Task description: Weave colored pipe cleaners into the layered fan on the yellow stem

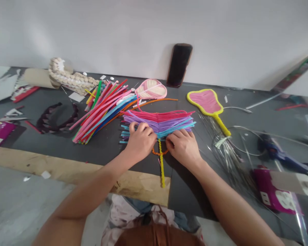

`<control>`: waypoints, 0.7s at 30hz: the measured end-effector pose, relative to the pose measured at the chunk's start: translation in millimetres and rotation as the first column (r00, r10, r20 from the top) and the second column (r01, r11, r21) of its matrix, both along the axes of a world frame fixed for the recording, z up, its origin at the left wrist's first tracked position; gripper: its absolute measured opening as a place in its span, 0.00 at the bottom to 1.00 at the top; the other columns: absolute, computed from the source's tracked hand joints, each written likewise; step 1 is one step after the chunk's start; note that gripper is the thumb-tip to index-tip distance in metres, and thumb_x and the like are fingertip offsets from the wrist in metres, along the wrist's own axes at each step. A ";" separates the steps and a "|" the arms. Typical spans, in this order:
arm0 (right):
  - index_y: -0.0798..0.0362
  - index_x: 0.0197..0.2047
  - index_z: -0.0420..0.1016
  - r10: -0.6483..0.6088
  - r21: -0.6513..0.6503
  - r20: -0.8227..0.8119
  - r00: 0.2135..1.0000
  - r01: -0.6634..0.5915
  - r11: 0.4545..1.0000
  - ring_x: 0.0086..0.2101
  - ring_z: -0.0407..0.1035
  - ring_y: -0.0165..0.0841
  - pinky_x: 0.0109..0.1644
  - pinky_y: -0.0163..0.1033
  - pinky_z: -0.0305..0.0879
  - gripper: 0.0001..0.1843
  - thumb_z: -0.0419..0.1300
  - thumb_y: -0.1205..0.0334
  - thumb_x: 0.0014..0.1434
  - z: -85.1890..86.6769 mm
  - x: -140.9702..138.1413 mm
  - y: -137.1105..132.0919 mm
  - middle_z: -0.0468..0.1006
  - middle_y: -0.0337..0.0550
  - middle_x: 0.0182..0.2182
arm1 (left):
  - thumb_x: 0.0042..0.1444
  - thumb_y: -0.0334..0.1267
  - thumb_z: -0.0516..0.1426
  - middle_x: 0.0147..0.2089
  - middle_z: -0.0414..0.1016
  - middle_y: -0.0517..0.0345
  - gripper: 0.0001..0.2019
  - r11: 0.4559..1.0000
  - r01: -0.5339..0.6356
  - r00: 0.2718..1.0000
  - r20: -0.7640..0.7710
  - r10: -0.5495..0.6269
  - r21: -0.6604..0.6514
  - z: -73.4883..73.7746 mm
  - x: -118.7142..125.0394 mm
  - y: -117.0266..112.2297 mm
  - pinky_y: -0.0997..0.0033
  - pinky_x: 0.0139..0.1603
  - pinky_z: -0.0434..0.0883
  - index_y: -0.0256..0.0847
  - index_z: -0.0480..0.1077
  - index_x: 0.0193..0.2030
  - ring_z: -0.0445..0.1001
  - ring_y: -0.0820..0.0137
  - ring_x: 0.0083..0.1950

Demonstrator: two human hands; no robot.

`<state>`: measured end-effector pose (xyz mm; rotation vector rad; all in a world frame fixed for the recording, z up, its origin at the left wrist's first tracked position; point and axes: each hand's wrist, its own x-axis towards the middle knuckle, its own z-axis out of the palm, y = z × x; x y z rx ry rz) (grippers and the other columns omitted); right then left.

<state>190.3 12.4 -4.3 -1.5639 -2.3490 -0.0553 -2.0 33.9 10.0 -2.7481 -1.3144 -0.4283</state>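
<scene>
Rows of pipe cleaners (157, 118), red, purple and light blue, lie side by side across a yellow pipe-cleaner stem (162, 169). They bend into a shallow V along the middle. My left hand (141, 140) is closed with curled fingers on the lower left of the rows, beside the stem. On the other side, my right hand (183, 145) pinches the lower right edge of the blue rows. Both sets of fingertips are partly hidden. An orange pipe-cleaner loop (157, 153) crosses the stem just below my hands.
Loose pipe cleaners (100, 112) are heaped to the left, near a dark headband (56, 118). A yellow-edged pink fan (207, 102) lies right, by clear strands (227, 153) and a blue glue gun (279, 152). A phone (179, 65) leans on the wall.
</scene>
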 end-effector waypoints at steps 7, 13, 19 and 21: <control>0.51 0.31 0.74 -0.051 -0.051 0.037 0.998 0.053 0.997 0.37 0.63 0.37 0.37 0.40 0.52 0.08 0.55 0.64 0.61 0.8 -3.6 -1.4 0.75 0.44 0.32 | 0.62 0.33 0.53 0.34 0.76 0.53 0.08 0.999 -0.003 0.998 -0.058 0.005 0.036 -0.5 2.8 1.3 0.46 0.53 0.55 0.40 0.72 0.33 0.67 0.59 0.47; 0.51 0.32 0.73 -0.068 -0.086 0.038 0.997 0.071 0.994 0.38 0.63 0.37 0.39 0.39 0.56 0.10 0.53 0.64 0.63 1.5 -0.8 -0.1 0.74 0.46 0.33 | 0.62 0.34 0.54 0.34 0.77 0.53 0.08 0.999 0.005 0.999 -0.042 -0.003 0.043 -1.7 2.8 0.8 0.45 0.54 0.55 0.41 0.72 0.33 0.67 0.58 0.47; 0.51 0.34 0.74 -0.073 -0.063 0.048 0.996 0.076 0.995 0.37 0.64 0.37 0.39 0.39 0.56 0.12 0.51 0.62 0.66 2.4 -2.1 -0.4 0.75 0.45 0.34 | 0.61 0.30 0.54 0.33 0.76 0.55 0.09 0.997 -0.010 1.000 -0.023 0.012 0.081 -7.7 3.7 2.0 0.45 0.56 0.53 0.41 0.72 0.31 0.68 0.60 0.47; 0.51 0.35 0.75 -0.071 -0.061 0.042 0.997 0.074 0.995 0.37 0.66 0.36 0.39 0.39 0.56 0.12 0.52 0.61 0.66 3.2 -0.8 -0.9 0.76 0.44 0.34 | 0.61 0.30 0.54 0.33 0.76 0.55 0.09 0.997 -0.012 1.000 -0.024 0.014 0.081 -8.6 3.5 2.4 0.45 0.56 0.53 0.41 0.72 0.32 0.68 0.60 0.47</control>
